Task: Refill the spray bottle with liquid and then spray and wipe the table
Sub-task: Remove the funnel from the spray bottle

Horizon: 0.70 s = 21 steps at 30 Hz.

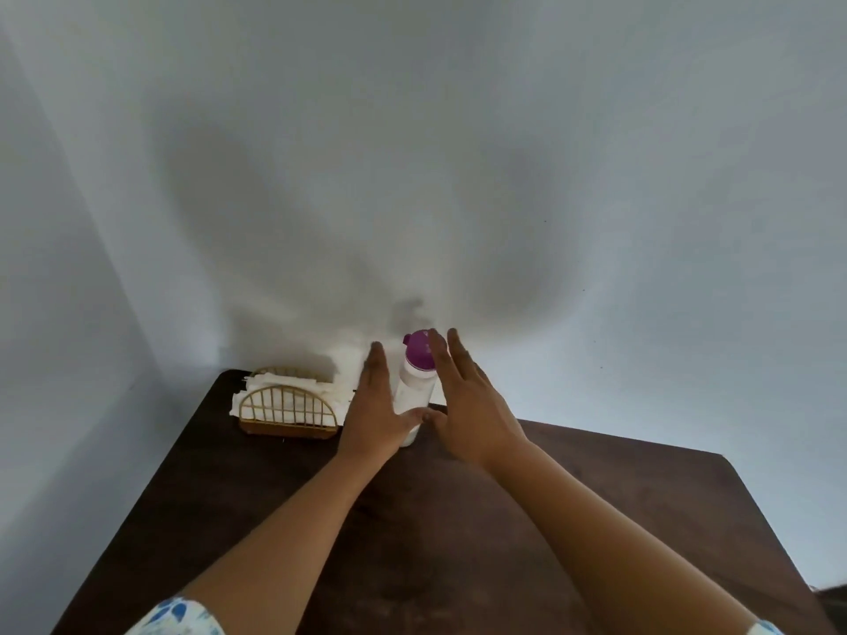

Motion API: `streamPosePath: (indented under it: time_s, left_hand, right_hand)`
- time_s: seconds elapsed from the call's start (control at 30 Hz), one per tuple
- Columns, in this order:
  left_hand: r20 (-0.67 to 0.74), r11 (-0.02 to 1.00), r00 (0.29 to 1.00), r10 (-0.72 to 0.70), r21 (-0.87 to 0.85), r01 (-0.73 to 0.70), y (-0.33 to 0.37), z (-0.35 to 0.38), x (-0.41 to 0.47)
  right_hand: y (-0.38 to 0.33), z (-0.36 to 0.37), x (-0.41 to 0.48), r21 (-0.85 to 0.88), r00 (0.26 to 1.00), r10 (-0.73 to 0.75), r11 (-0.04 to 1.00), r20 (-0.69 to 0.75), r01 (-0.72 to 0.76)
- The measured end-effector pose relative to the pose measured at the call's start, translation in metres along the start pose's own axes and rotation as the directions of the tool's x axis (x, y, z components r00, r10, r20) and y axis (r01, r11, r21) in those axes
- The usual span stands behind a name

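A white spray bottle (415, 387) with a purple spray head stands upright near the far edge of the dark brown table (412, 543), close to the wall. My left hand (373, 412) is flat with fingers straight, just left of the bottle, its thumb across the bottle's lower part. My right hand (465, 405) reaches in from the right with fingers spread, its fingertips beside the purple head. Neither hand is closed around the bottle. The bottle's base is partly hidden behind my left thumb.
A gold wire napkin holder (288, 412) filled with white paper napkins (284, 389) stands to the left of the bottle at the table's far left corner. A pale wall rises directly behind the table. The table's right edge slopes away at the right.
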State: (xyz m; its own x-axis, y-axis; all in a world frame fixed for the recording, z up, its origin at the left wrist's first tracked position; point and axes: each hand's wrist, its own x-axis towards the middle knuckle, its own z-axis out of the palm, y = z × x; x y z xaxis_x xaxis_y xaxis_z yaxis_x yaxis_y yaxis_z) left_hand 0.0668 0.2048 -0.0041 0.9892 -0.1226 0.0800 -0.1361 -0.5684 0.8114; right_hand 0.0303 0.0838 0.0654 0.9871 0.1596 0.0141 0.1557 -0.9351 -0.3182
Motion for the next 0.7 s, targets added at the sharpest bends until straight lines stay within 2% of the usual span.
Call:
streamPosePath:
  time_s: [0.13, 0.2, 0.23, 0.3, 0.43, 0.57, 0.7]
  left_hand:
    - [-0.173, 0.998, 0.985, 0.011, -0.054, -0.021, 0.006, -0.012, -0.045]
    - [-0.235, 0.993, 0.972, 0.005, -0.115, -0.033, 0.014, -0.015, -0.075]
    - [-0.220, 0.992, 0.976, -0.004, -0.127, -0.025, 0.017, -0.015, -0.097]
    - [-0.144, 0.989, 0.990, 0.008, -0.142, -0.028, 0.022, -0.013, -0.134]
    - [0.130, 0.970, 0.990, 0.052, -0.244, -0.019, 0.033, 0.004, -0.224]
    - [0.332, 0.953, 0.943, 0.039, -0.296, 0.065, 0.042, 0.026, -0.299]
    - [0.473, 0.972, 0.880, 0.027, -0.219, 0.088, 0.048, 0.040, -0.335]
  right_hand:
    - [0.007, -0.011, -0.037, 0.083, 0.993, 0.074, 0.993, 0.088, -0.081]
    - [0.007, -0.023, -0.060, 0.094, 0.989, 0.044, 0.994, 0.140, -0.057]
    - [0.005, -0.030, -0.078, 0.094, 0.981, 0.010, 0.995, 0.193, -0.029]
    - [0.001, -0.046, -0.104, 0.116, 0.944, -0.054, 0.993, 0.325, 0.016]
    - [-0.005, -0.072, -0.164, 0.138, 0.821, -0.124, 0.989, 0.557, 0.055]
    - [-0.001, -0.077, -0.217, 0.231, 0.722, -0.188, 0.972, 0.666, 0.040]
    - [0.004, -0.070, -0.255, 0.309, 0.693, -0.196, 0.950, 0.694, -0.041]
